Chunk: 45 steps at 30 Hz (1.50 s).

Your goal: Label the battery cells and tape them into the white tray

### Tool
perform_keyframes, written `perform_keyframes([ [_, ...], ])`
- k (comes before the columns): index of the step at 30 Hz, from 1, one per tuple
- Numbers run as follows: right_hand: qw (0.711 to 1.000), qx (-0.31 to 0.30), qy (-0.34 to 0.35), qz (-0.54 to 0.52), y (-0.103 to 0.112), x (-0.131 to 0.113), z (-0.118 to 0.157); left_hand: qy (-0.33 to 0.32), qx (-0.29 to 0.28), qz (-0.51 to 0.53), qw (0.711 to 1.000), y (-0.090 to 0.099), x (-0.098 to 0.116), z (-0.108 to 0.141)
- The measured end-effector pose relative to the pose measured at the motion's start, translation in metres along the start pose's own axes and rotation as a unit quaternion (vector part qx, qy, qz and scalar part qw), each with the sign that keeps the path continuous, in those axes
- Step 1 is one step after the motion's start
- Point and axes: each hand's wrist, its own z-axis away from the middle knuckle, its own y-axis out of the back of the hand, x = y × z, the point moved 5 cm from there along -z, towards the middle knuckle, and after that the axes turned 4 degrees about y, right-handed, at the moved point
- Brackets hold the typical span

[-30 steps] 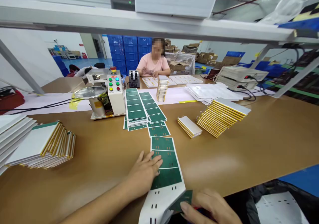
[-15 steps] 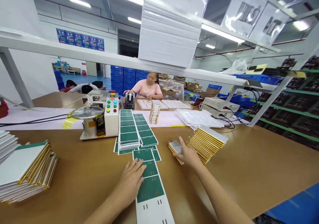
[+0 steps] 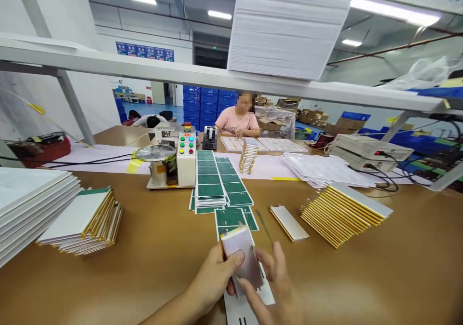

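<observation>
A flat silvery pouch-like piece (image 3: 248, 262) with a yellow edge is gripped by my left hand (image 3: 220, 272), its thumb across the face. Close on its right is my right hand (image 3: 275, 286), fingers apart and blurred; its fingertips are near the lower edge. Beneath both hands lies a long green-and-white card strip (image 3: 229, 216), partly hidden. A similar silvery piece (image 3: 290, 223) rests on the table to the right, beside a slanted stack of yellow-edged pieces (image 3: 343, 214). Green-panelled cards (image 3: 210, 190) are piled beyond the strip.
White boards (image 3: 32, 199) and a yellow-edged stack (image 3: 87, 219) stand at left. A machine with buttons (image 3: 186, 156) is behind. A person in pink (image 3: 238, 122) sits opposite. White sheets (image 3: 321, 168) and stacked devices (image 3: 369, 154) lie back right, under a shelf (image 3: 202, 81).
My left hand has left the card strip and now holds a silvery piece. My right hand has come from the right-hand pieces to beside it. The view has shifted left.
</observation>
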Motion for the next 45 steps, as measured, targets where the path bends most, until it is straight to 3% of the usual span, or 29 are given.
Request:
perform_keyframes([
  [4,0.992,0.067,-0.068,-0.083,0.038,0.010,-0.013,-0.007,-0.045,-0.013,0.999,0.014,0.002,0.010],
  [7,0.965,0.104,-0.148,-0.188,0.061,0.025,-0.026,-0.004,-0.064,-0.062,0.996,0.016,-0.002,0.014],
  [10,0.898,0.104,-0.255,-0.345,0.062,0.033,-0.029,-0.027,-0.062,-0.163,0.984,0.011,-0.002,0.018],
  [13,0.811,0.050,-0.386,-0.437,0.048,0.030,-0.024,-0.036,-0.067,-0.212,0.974,0.006,-0.001,0.021],
  [15,0.770,0.008,-0.428,-0.472,0.038,0.022,-0.022,-0.044,-0.065,-0.213,0.974,0.005,-0.001,0.022],
  [17,0.751,-0.016,-0.435,-0.497,0.031,0.015,-0.022,-0.056,-0.066,-0.206,0.975,0.005,0.000,0.022],
  [27,0.782,-0.139,-0.393,-0.463,0.010,0.003,-0.029,-0.094,-0.096,-0.147,0.980,-0.002,0.010,0.025],
  [40,0.855,-0.153,-0.339,-0.361,0.010,0.008,-0.031,-0.095,-0.091,-0.150,0.980,-0.002,0.009,0.022],
  [45,0.867,-0.160,-0.318,-0.350,0.011,0.010,-0.034,-0.079,-0.079,-0.120,0.986,-0.004,0.009,0.022],
])
